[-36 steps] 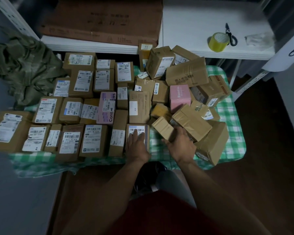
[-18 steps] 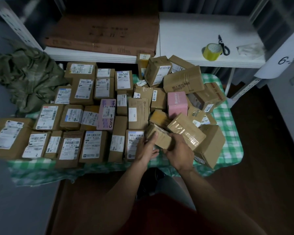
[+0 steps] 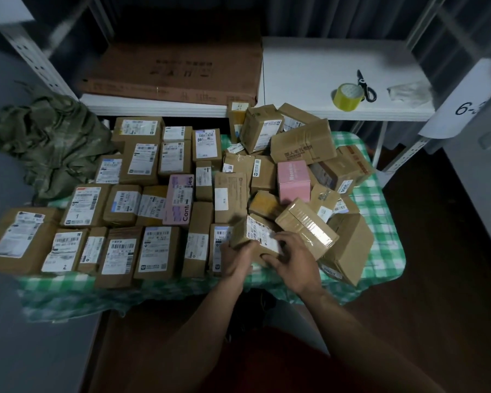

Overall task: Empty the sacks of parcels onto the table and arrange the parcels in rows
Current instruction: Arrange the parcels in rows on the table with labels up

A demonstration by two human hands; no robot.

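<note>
Head view: parcel (image 3: 257, 236) between both hands (image 3: 267, 258).

The person's two arms were bare all the way up, with no sleeves showing. The left hand (image 3: 240, 260) and right hand (image 3: 292, 265) wore no gloves. Dark red clothing (image 3: 267, 361) showed below.

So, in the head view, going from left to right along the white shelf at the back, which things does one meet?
Large flat brown carton → yellow tape roll → black scissors → crumpled clear plastic.
</note>
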